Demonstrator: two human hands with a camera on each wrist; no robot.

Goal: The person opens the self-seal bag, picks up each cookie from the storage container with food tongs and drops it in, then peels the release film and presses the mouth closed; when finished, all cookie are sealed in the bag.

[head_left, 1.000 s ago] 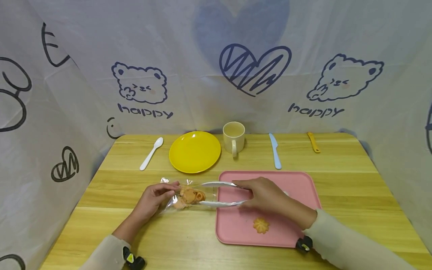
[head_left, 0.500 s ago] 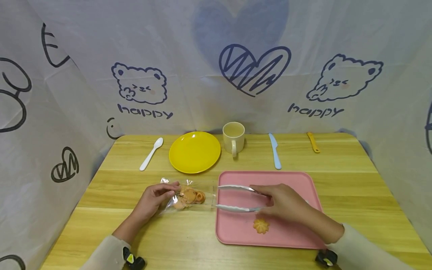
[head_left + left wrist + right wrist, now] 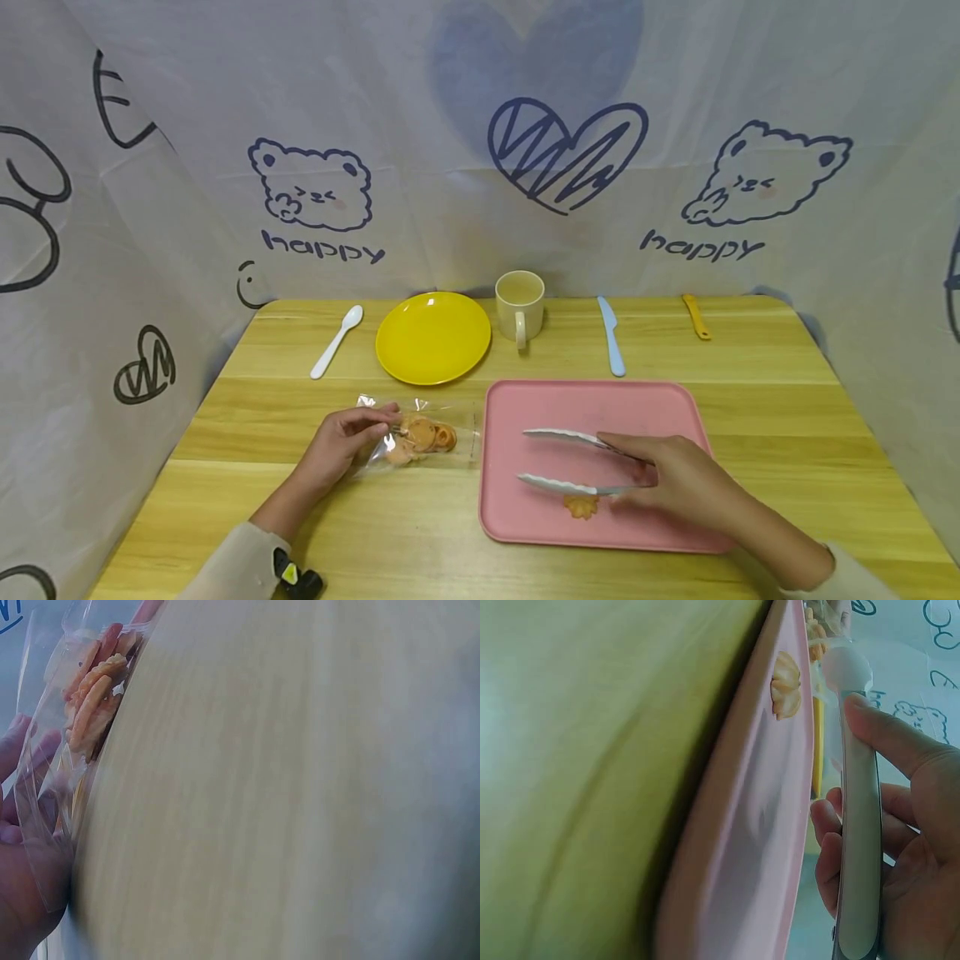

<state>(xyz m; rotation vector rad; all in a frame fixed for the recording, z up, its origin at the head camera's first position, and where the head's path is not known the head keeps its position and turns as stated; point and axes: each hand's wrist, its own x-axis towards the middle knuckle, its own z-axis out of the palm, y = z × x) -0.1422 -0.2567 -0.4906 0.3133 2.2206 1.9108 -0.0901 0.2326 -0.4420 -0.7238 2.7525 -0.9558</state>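
Note:
My left hand (image 3: 347, 440) pinches the near-left part of a clear plastic bag (image 3: 463, 417) lying on the table, its mouth toward the tray. Several cookies (image 3: 423, 434) show through the film; the left wrist view has them stacked inside the bag (image 3: 37, 802). In my right hand (image 3: 678, 479) is a pair of tongs (image 3: 566, 486), arms spread with nothing between them, over the pink tray (image 3: 525, 525). One flower-shaped cookie (image 3: 582, 507) lies on that tray, partly covered by the lower tong arm in the head view. The right wrist view shows thumb and fingers around the tongs (image 3: 860, 847).
Along the back of the table stand a white spoon (image 3: 337, 342), a yellow plate (image 3: 432, 338), a cream mug (image 3: 520, 304), a light blue knife (image 3: 611, 337) and a small yellow utensil (image 3: 697, 317). A printed cloth (image 3: 450, 225) hangs behind and at both sides.
The right hand has drawn the tongs rightward out of the bag's mouth and down over the tray, near the flower-shaped cookie. The left hand and bag have stayed put.

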